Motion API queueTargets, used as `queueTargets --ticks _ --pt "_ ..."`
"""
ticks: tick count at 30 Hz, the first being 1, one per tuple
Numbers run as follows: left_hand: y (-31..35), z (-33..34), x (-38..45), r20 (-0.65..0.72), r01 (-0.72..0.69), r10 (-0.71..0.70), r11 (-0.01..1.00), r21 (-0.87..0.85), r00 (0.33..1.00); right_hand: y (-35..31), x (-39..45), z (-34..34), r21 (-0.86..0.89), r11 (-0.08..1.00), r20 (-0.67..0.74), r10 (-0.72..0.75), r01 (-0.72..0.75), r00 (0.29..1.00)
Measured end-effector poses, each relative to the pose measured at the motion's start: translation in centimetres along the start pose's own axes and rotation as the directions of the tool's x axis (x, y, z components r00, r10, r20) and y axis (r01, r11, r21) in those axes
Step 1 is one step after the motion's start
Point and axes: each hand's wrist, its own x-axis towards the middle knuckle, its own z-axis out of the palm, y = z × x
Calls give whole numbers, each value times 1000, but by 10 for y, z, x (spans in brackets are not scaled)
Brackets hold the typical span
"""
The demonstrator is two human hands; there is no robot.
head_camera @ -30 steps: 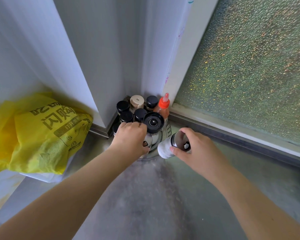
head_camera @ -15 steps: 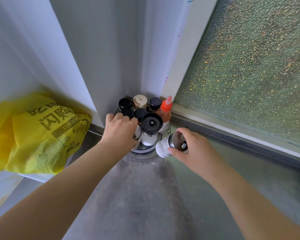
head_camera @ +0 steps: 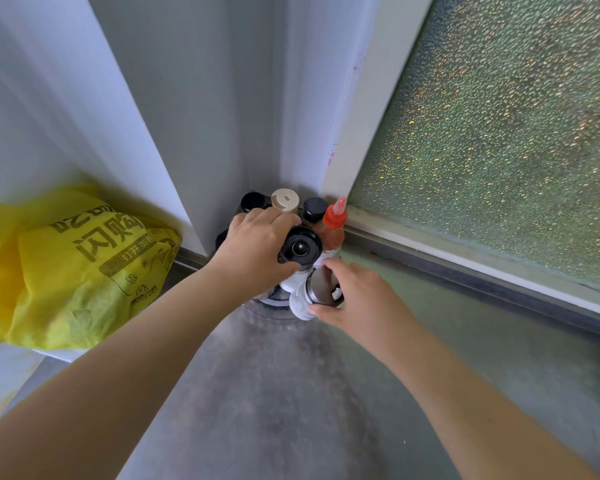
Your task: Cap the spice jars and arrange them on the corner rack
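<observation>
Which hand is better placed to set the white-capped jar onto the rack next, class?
The right hand: it already grips the white-capped jar at the rack's front edge. The left hand is busy among the black-topped jars.

**Colours and patterns in the corner**

The bag is bright yellow with dark olive printed characters; the sauce bottle has an orange-red nozzle cap over a reddish-brown body; one jar lid is beige, two others are black; the grinder top is glossy black with a silver centre; the held jar is white with a silvery band; the window pane is pebbled green glass flecked with gold; the counter is mottled grey; the walls are plain white.
</observation>
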Motion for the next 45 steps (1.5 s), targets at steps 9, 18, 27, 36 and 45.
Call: queueTargets --ticks 9,18,27,36,45 --pt "6 17 24 102 23 -33 995 93 994 8 -2 -2 -16 996 -54 83 -84 995" --pt "12 18 1 61 -51 45 993 106 997 29 -2 -20 7 986 -86 165 -165 982" --pt "14 13 -21 62 -29 21 992 122 998 25 18 -17 25 996 -41 91 -90 995" --pt "8 10 -34 138 89 -94 995 44 986 14 22 4 20 1000 19 -12 11 1000" --pt "10 11 -37 68 74 -73 997 -16 995 15 27 15 9 1000 9 7 -7 1000"
